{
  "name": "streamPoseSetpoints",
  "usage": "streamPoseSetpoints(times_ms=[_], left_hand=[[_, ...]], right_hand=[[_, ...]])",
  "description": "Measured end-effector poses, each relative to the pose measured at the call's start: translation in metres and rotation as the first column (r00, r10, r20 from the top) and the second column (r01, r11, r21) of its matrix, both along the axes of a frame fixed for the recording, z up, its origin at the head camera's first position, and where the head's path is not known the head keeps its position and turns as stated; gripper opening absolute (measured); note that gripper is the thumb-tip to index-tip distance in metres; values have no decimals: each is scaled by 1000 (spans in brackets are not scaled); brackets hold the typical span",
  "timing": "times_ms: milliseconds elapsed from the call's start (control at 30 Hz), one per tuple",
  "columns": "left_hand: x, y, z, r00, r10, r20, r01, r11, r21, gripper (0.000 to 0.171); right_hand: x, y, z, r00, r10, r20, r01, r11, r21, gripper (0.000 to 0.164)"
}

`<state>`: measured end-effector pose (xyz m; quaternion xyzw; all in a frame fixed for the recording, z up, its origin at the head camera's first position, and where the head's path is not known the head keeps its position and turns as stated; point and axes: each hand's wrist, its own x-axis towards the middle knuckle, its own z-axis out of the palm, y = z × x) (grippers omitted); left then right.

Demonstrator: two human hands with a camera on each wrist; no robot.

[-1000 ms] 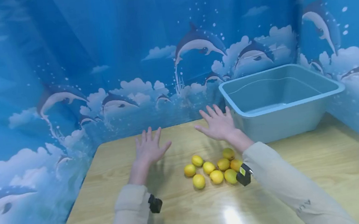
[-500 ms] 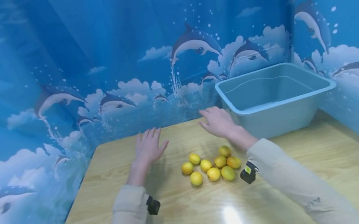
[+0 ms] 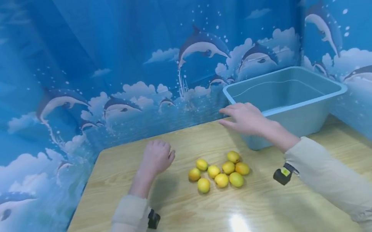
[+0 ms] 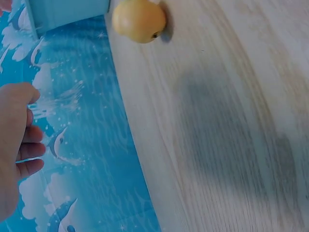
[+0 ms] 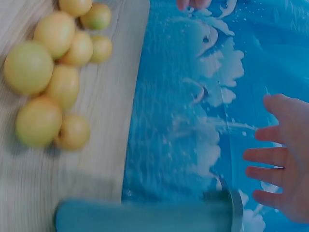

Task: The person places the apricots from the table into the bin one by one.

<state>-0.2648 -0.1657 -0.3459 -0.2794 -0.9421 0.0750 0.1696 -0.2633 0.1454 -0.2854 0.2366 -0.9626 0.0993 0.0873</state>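
Note:
My left hand (image 3: 156, 158) hovers above the back left of the table, its fingers loosely curled with nothing in them. In the left wrist view, the same hand (image 4: 17, 145) shows its fingers bent and apart from any object. My right hand (image 3: 247, 118) is raised before the left front corner of a blue plastic tub (image 3: 288, 123). In the right wrist view its fingers (image 5: 268, 157) are extended and spread, holding nothing. Several small yellow, lemon-like fruits (image 3: 221, 180) lie in a loose cluster between the two arms. Whether the right hand touches the tub I cannot tell.
The tub stands at the back right of a light wooden table (image 3: 185, 224), near the corner of the curtains. A blue dolphin-print curtain (image 3: 148, 39) hangs close behind the table's back edge. Bare wood lies left of and in front of the fruits.
My right hand has moved right, to the front of the tub. The left hand's straight, spread fingers have curled and it has drawn back slightly. The fruits stay in the same arrangement.

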Motion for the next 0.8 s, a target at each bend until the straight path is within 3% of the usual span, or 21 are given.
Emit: streamPoseSetpoints(times_ms=[167, 467, 800], left_hand=[[6, 4, -8, 996, -5, 88, 10, 998, -63, 25], [10, 10, -31, 992, -85, 92, 97, 986, -132, 38], [17, 22, -46, 984, -92, 152, 127, 963, -240, 56]], right_hand=[[8, 37, 0, 1000, 3, 8, -4, 999, 41, 63], [20, 106, -5, 996, -89, -22, 90, 994, 63, 68], [32, 153, -13, 990, -144, -3, 144, 985, 99, 75]])
